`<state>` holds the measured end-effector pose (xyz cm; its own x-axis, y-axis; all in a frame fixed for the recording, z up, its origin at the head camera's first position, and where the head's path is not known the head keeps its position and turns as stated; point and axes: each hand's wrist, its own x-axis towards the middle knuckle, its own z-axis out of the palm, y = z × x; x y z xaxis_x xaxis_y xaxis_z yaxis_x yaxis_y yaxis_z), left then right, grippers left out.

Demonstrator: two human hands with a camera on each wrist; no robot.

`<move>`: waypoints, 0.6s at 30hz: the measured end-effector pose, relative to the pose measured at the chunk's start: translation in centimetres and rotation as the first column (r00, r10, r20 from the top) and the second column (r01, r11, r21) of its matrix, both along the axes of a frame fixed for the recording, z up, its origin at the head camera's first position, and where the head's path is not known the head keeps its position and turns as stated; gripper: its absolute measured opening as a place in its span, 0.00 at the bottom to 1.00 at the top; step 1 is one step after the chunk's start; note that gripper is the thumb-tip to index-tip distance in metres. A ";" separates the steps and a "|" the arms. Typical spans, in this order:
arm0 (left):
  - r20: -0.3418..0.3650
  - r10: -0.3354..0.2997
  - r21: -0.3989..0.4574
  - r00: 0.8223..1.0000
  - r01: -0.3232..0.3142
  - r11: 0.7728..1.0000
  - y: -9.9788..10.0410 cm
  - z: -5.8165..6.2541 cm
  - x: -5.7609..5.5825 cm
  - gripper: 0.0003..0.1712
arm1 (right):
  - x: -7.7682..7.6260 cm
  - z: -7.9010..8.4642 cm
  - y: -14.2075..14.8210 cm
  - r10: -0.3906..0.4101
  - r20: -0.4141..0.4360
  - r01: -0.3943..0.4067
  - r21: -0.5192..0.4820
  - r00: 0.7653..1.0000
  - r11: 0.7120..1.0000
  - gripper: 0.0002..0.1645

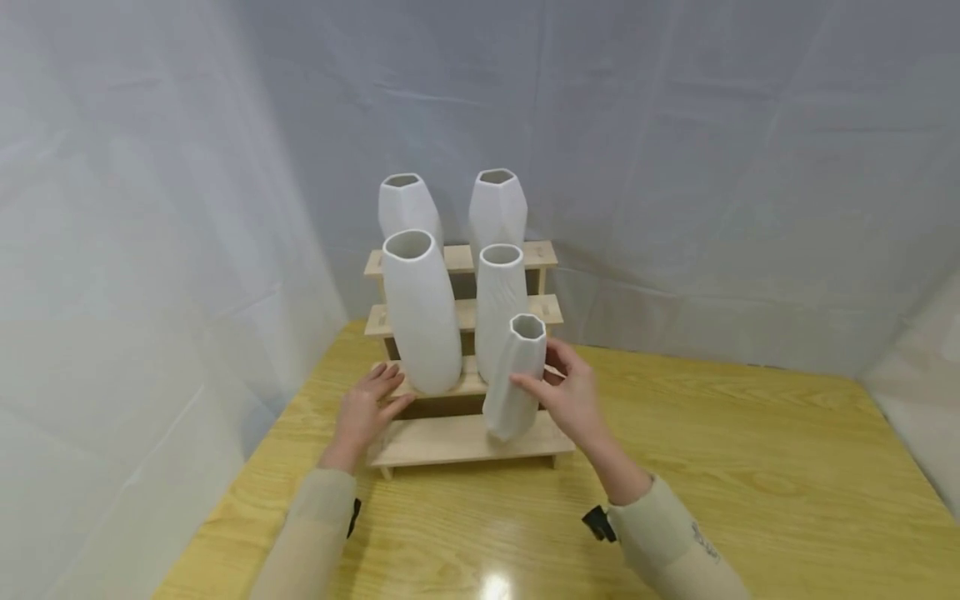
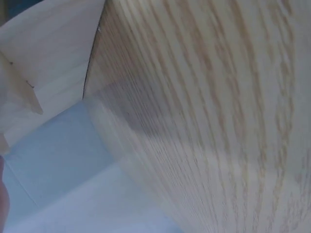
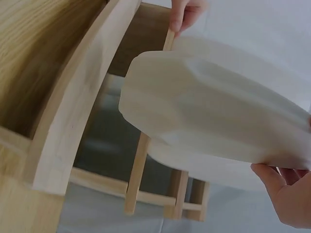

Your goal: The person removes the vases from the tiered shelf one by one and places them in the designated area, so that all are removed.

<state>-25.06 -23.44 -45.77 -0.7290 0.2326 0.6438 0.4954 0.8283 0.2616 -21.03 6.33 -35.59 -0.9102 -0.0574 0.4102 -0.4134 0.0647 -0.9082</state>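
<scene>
My right hand [image 1: 573, 396] grips a slim white fluted vase [image 1: 517, 387] by its right side, thumb in front and fingers behind. That vase leans, its base close over the lowest step of a pale wooden tiered stand [image 1: 442, 440]. In the right wrist view the vase's faceted base [image 3: 160, 97] faces the step. My left hand [image 1: 366, 408] rests at the left end of the second-lowest step, fingers laid over the board. A tall smooth white vase [image 1: 423, 317] and a textured white vase [image 1: 501, 308] stand on that step.
Farther back on the stand are two faceted white vases, one at left [image 1: 407, 208] and one at right [image 1: 498, 208]. The stand sits on a wood-grain table [image 1: 712, 450]. White sheeting [image 1: 675, 167] hangs behind and at both sides.
</scene>
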 end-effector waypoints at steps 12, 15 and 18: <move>-0.006 -0.008 -0.037 1.000 0.008 0.999 0.4 0.3 0.2 0.26 | 0.3 0.7 5.0 -0.169 -0.007 0.169 0.037 0.986 0.985 0.29; -0.018 -0.009 -0.056 1.000 0.008 0.998 0.5 0.1 0.2 0.26 | 0.3 0.8 6.3 -0.203 -0.015 0.203 0.040 0.979 0.978 0.29; -0.028 -0.008 -0.059 1.000 0.007 0.998 0.5 -0.1 0.1 0.26 | 0.1 0.7 7.5 -0.241 -0.027 0.242 0.049 0.970 0.969 0.29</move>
<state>-24.97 -22.94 -45.89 -0.7087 0.2761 0.6492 0.5083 0.8380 0.1986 -20.94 13.83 -34.91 -0.8910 0.1420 0.4313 -0.3983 0.2115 -0.8925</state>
